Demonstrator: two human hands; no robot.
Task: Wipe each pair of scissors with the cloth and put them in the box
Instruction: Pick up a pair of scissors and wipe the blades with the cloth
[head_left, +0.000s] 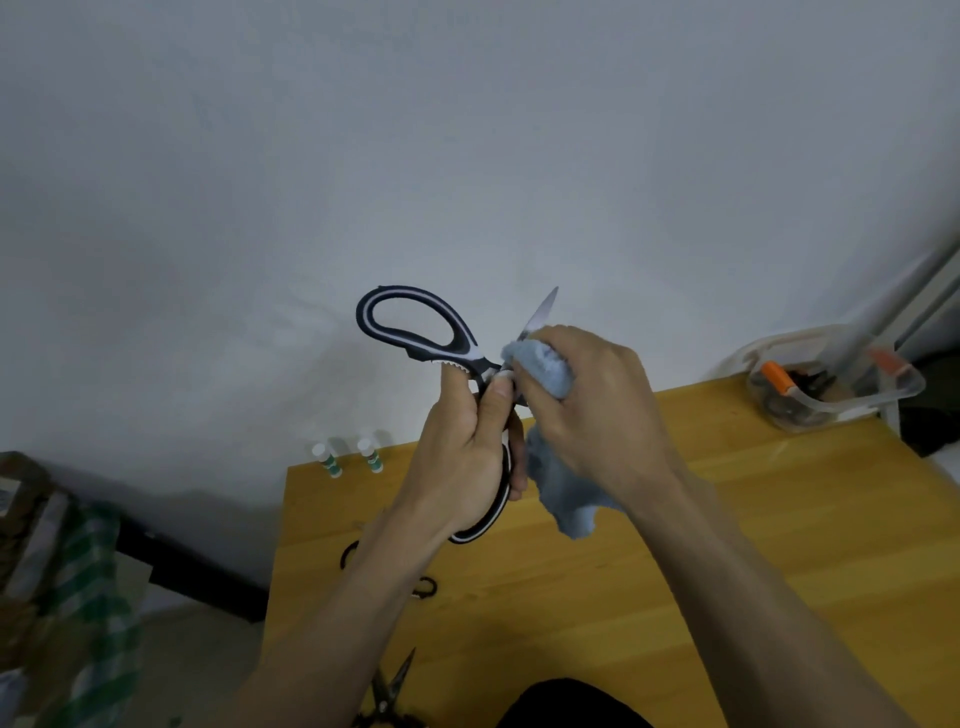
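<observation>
Fingers of our left hand (457, 462) curl round the lower handle loop of the black-and-white scissors (415, 327), with the thumb pressed near the pivot. Our right hand (597, 410) pinches the blue cloth (545, 371) round one blade; the fingers are closed on the cloth, and the blade tip projects above it. The loose end of the cloth hangs below the right hand. We hold the scissors open, raised above the wooden table (727, 519), with the upper handle loop free at the left.

The step in hand, as we judge it, is wiping the blade of this pair. The next move calls for drawing the cloth along the blade toward the tip, keeping the fingers behind the cloth and off the edge. We would then treat the second blade, which we cannot see clearly behind the hands.

The clear box (836, 384) stands at the far right corner of the table and already holds items with orange parts; we cannot tell exactly what they are. A slim pair of scissors (389, 691) lies at the near edge, not yet boxed. Dark handle loops (423, 587) show beneath our left forearm. Two small bottles (350, 457) stand at the far left edge.
</observation>
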